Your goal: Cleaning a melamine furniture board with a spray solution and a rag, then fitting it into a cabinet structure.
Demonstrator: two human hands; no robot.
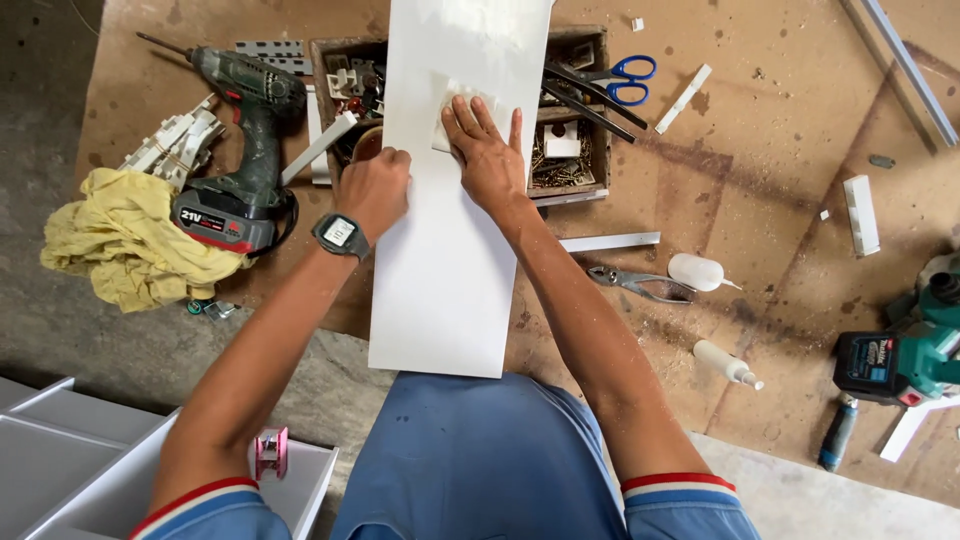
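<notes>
- Spreading across the whole scene, a brown workbench [760,200] dusted with sawdust carries everything else.
- A long white board [450,250] lies lengthwise from far to near at the middle of the bench, its near end overhanging the edge above the person's lap.
- A yellow rag [120,240] sits bunched at the left, touching a green cordless drill [245,140] just to its right.
- A wooden tray [570,150] of screws and small parts lies under the far part of the board.
- The left hand [375,190] grips the board's left edge, fingers curled closed around it.
- The right hand [485,150] lies flat with fingers spread, pressing a small white cloth [455,105] onto the board's face.
- Blue-handled scissors [615,80] rest at the tray's far right corner.
- Pliers [640,283] lie right of the board, beside a small white bottle [697,271].
</notes>
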